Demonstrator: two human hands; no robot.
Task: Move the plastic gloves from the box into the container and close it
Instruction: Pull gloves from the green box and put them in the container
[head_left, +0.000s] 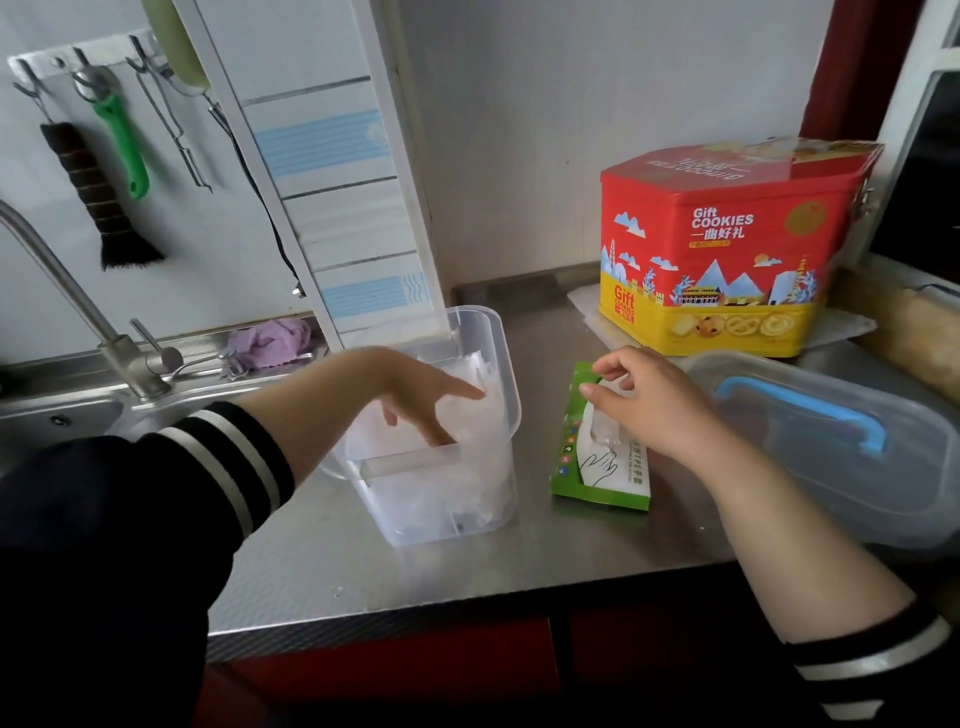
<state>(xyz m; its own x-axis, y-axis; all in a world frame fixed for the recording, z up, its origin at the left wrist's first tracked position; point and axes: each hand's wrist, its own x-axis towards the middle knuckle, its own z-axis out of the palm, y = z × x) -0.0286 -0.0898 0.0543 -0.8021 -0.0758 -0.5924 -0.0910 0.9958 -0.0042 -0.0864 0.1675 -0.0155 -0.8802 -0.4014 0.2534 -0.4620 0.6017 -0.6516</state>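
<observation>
Gloves (457, 415) mid-frame pressed into container (506, 364) by flat, relaxed left hand (415, 395); right hand (644, 400) pinching next from box (597, 467), best drawn slowly.

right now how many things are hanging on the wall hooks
4, left to right along the rack: a dark brush, a green-handled tool, a metal peeler-like tool, and a thin wire-handled utensil. The white board leaning there may hide more.
</observation>
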